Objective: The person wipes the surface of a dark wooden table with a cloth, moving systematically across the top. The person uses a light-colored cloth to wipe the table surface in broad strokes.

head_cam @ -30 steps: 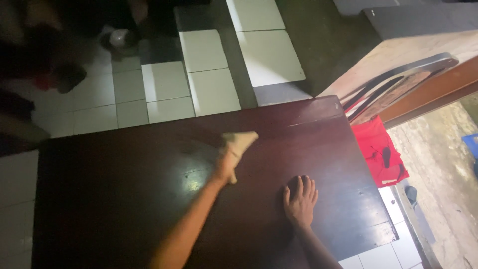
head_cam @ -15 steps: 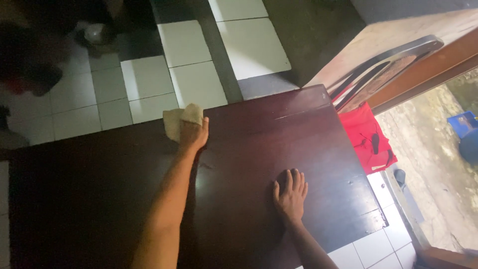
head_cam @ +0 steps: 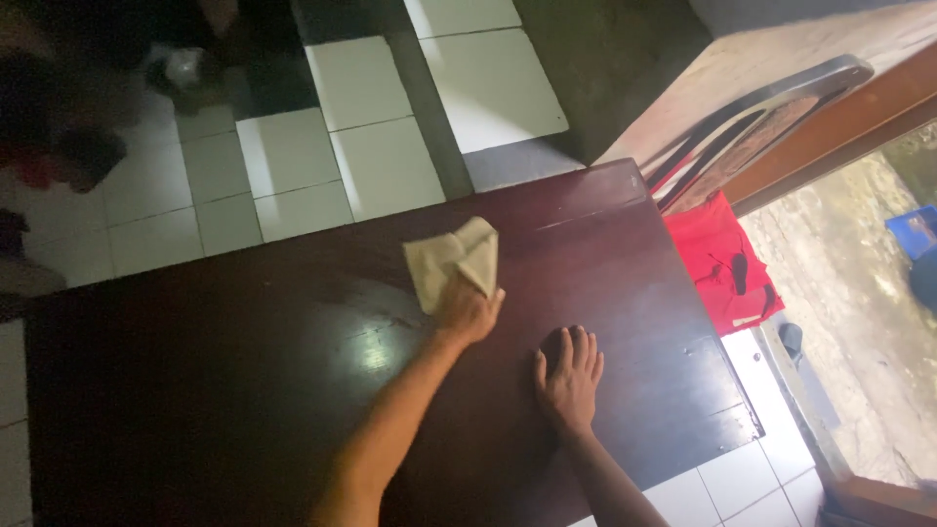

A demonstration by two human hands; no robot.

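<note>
A folded beige cloth (head_cam: 454, 265) lies pressed against the dark wooden counter (head_cam: 244, 390), a little above the centre of the frame. We hold it with our left hand (head_cam: 468, 310), whose grip is clenched over the cloth's near edge; the arm reaches in from the bottom of the frame. Our right hand (head_cam: 569, 376) lies flat on the counter just to the right, lower centre, fingers spread and holding nothing.

The counter fills most of the lower frame. A pale glare shines on its surface just left of the left hand, and the wood there looks glossy. We judge that this middle stretch has been wiped, but the light is too dim to tell how much of the counter is done; the far left and the lower right corner lie well apart from the cloth.

Beyond the counter's far edge, white floor tiles (head_cam: 293, 156) fill the upper left and upper centre. At the right edge, a red cloth (head_cam: 717, 259) hangs beside the counter, below a dark curved chair back (head_cam: 761, 117). A blurred dark shape in the upper left corner cannot be made out.
</note>
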